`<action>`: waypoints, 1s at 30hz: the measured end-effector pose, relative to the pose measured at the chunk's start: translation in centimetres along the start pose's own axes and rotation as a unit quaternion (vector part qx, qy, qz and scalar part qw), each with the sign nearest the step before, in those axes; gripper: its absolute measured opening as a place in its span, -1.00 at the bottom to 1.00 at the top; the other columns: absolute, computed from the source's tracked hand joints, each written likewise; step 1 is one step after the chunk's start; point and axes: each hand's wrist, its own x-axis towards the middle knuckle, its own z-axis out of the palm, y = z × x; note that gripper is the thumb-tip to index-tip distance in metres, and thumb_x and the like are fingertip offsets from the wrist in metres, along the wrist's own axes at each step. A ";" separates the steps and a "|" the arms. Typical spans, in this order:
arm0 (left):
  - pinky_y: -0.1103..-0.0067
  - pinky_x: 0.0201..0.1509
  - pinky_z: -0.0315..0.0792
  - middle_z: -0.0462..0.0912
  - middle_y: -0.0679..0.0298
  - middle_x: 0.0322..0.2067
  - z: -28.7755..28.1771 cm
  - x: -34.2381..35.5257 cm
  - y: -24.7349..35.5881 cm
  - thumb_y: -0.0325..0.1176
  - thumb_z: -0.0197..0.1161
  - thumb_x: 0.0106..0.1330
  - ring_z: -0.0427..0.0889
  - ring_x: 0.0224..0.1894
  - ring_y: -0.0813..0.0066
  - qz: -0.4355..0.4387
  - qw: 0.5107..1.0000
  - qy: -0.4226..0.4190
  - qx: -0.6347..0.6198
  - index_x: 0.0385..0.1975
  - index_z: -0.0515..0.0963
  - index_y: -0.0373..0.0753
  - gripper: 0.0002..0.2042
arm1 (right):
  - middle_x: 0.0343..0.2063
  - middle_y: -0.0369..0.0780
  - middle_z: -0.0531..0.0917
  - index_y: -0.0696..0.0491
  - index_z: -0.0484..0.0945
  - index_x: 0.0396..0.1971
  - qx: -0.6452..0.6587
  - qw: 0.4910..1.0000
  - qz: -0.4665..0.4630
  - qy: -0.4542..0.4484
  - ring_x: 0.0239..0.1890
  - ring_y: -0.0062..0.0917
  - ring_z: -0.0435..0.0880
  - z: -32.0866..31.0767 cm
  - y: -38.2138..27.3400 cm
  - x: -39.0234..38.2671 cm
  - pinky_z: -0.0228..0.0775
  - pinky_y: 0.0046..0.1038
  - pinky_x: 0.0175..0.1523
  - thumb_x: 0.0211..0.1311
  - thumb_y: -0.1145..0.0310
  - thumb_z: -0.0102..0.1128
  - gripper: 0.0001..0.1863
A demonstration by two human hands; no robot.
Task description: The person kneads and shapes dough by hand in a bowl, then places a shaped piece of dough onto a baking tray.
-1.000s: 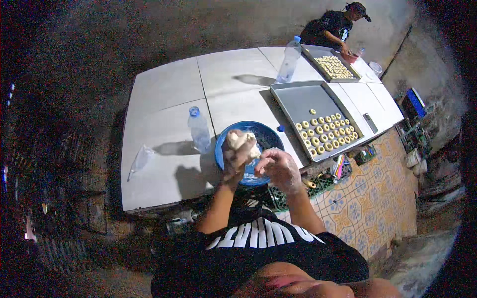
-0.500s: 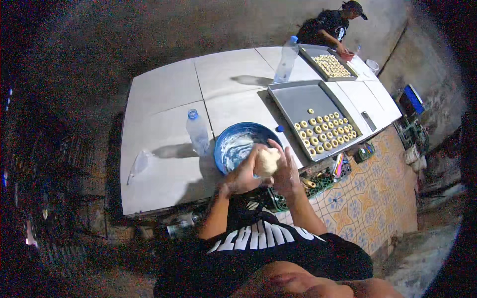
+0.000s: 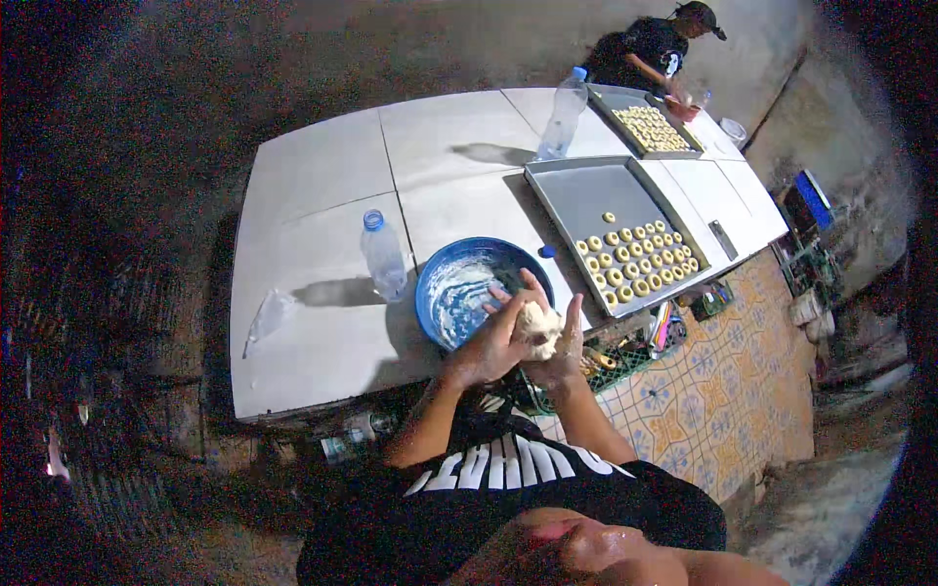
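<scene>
A lump of pale dough (image 3: 541, 330) is held between my two hands, over the near edge of the table. My left hand (image 3: 490, 344) presses on its left side, fingers curved over the top. My right hand (image 3: 561, 363) cups it from below and from the right, thumb side raised. Just beyond them stands a blue bowl (image 3: 428, 283), its inside smeared with white flour or dough residue. To the right, a metal baking tray (image 3: 578, 186) holds rows of small dough rings (image 3: 640, 264) in its nearer half.
An uncapped clear bottle (image 3: 384, 259) and a crumpled plastic bag (image 3: 271, 314) are left of the bowl. A blue cap (image 3: 547, 251) lies beside the tray. Farther off stand a capped bottle (image 3: 564, 117) and a second filled tray (image 3: 598, 102), where another person (image 3: 650, 54) works.
My hands and the dough have shifted slightly nearer to me and right. The left hand has rolled over the dough, and the right palm has turned up under it.
</scene>
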 end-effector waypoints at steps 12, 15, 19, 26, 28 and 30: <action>0.01 0.37 -0.08 -0.22 -0.20 0.40 -0.3 2.4 4.1 -0.06 0.39 0.09 -0.12 0.42 -0.27 0.097 0.907 0.108 0.395 0.47 -0.13 -0.11 0.01 | 0.25 -0.05 0.37 -0.05 0.09 0.39 -0.006 0.998 -0.056 0.033 0.30 -0.22 0.35 0.1 -0.8 -1.4 0.18 -0.15 0.37 0.28 -0.40 -0.27 -0.12; 0.03 0.37 -0.08 -0.16 -0.19 0.40 -0.3 2.6 3.5 -0.09 0.46 0.02 -0.10 0.42 -0.26 0.139 0.934 0.200 0.260 0.47 -0.14 -0.06 0.06 | 0.14 -0.07 0.49 -0.05 0.18 0.35 -0.002 0.997 -0.066 0.045 0.19 -0.24 0.47 0.4 -0.8 -0.7 0.25 -0.16 0.32 0.28 -0.38 -0.23 -0.16; 0.14 0.36 0.01 0.03 -0.06 0.37 -1.3 2.5 4.1 -0.18 0.44 0.04 0.06 0.40 -0.08 0.104 0.938 0.135 0.302 0.40 0.11 -0.08 -0.12 | -0.16 -0.16 0.62 0.03 0.42 0.11 0.067 0.993 -0.032 0.092 -0.17 -0.44 0.62 -3.5 -1.0 0.6 0.55 -0.43 -0.12 0.41 -0.12 -0.13 -0.45; 0.20 0.35 0.13 0.26 -0.04 0.24 -1.7 2.3 3.1 -0.25 0.41 0.05 0.24 0.30 -0.07 0.136 0.960 0.076 0.231 0.31 0.23 -0.14 -0.24 | -0.25 -0.26 0.60 0.11 0.50 -0.09 -0.164 0.973 -0.069 0.144 -0.19 -0.56 0.60 -5.9 0.0 2.7 0.45 -0.48 -0.05 0.30 0.14 0.11 -0.64; 0.20 0.38 0.11 0.28 -0.02 0.26 -1.7 2.2 2.8 0.05 0.26 0.23 0.25 0.31 -0.07 0.153 0.958 0.062 0.236 0.31 0.21 -0.23 -0.27 | -0.24 -0.26 0.60 0.11 0.50 -0.10 -0.226 0.961 -0.093 0.129 -0.18 -0.57 0.60 -4.7 -0.4 2.5 0.45 -0.50 -0.05 0.28 0.13 0.13 -0.63; 0.21 0.38 0.11 0.29 -0.01 0.25 -1.5 2.4 1.9 0.06 0.25 0.24 0.26 0.30 -0.05 0.185 0.953 0.075 0.230 0.30 0.21 -0.26 -0.27 | -0.23 -0.26 0.60 0.11 0.51 -0.10 -0.287 0.944 -0.119 0.113 -0.17 -0.58 0.60 -3.4 -1.0 2.4 0.44 -0.51 -0.05 0.26 0.13 0.14 -0.62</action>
